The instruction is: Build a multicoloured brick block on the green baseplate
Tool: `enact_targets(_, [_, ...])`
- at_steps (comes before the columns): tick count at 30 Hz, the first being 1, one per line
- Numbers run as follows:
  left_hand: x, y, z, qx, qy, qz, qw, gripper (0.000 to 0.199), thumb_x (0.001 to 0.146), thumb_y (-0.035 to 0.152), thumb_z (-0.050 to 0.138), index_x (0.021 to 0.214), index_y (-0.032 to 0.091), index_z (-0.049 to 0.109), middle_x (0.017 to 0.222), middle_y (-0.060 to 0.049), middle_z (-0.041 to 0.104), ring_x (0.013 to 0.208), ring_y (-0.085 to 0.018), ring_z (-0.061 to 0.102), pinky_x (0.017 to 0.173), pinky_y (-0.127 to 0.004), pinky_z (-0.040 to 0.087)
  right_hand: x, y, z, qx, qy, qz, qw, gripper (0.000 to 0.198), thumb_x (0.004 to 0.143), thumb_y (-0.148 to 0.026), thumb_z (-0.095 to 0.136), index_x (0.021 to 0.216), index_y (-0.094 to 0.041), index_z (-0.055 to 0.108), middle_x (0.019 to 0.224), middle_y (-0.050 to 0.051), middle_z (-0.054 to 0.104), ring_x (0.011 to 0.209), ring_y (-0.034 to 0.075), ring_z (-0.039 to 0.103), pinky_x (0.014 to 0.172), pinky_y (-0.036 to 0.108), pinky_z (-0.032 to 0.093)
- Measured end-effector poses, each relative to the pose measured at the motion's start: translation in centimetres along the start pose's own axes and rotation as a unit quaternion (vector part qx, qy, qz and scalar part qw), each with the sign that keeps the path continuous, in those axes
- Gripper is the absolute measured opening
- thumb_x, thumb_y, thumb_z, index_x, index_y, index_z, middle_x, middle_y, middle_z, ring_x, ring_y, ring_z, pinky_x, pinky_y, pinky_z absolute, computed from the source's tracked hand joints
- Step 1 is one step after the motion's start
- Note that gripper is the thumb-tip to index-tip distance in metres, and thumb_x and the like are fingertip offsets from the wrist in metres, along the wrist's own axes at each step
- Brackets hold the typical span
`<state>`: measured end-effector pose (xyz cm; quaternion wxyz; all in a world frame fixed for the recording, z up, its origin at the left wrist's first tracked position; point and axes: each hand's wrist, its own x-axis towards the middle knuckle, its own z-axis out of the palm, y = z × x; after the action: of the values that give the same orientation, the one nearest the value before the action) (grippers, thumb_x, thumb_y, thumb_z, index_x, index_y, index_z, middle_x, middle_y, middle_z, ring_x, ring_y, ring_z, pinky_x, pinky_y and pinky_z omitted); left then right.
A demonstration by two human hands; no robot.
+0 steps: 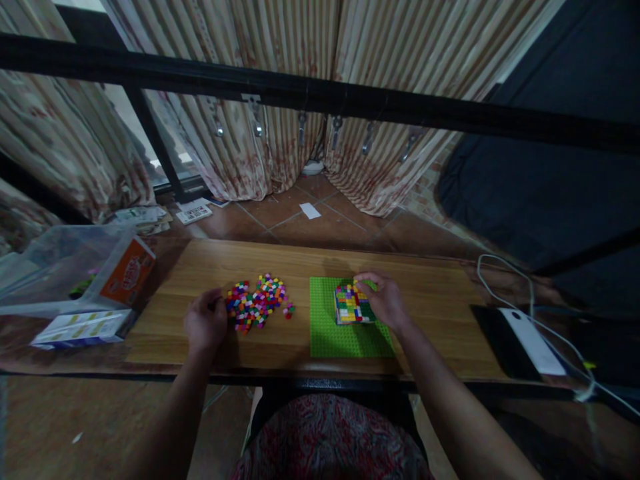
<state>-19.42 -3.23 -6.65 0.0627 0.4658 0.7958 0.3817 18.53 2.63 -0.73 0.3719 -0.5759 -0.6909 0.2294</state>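
Observation:
A loose pile of small, many-coloured toy bricks (256, 303) lies left of centre on the wooden tabletop. At the pile's left edge is my left hand (206, 321), its fingers curled together; whatever they hold is hidden. A green studded baseplate (324, 340) lies right of the pile, bearing a block-shaped brick build (353, 307) with rows of mixed colours on top. My right hand (383, 297) reaches over the build's far right corner. Its thumb and forefinger pinch at a small yellow brick there, and the hand covers part of the build.
To the left stand a clear plastic bin (65, 267) with an orange box (129, 272) and a white carton (83, 329). A white device (533, 340) on a black pad and a pale cable (525, 280) lie right. A dark bar (280, 90) crosses beyond the table.

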Motion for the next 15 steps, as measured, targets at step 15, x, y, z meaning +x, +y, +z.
enact_targets(15, [0.03,0.15,-0.06,0.019,-0.001,0.004,1.000,0.030,0.080,0.033,0.052,0.099,0.018,0.070,0.097,-0.008,0.072,0.089,-0.022,0.065,0.084,-0.034,0.051,0.61,0.79,0.24,0.003,-0.081,0.014,0.997,0.014,0.079,-0.027,0.057,0.079,-0.024,0.071,0.096,0.003,0.072,0.094,0.020,0.064,0.091,0.037,0.047])
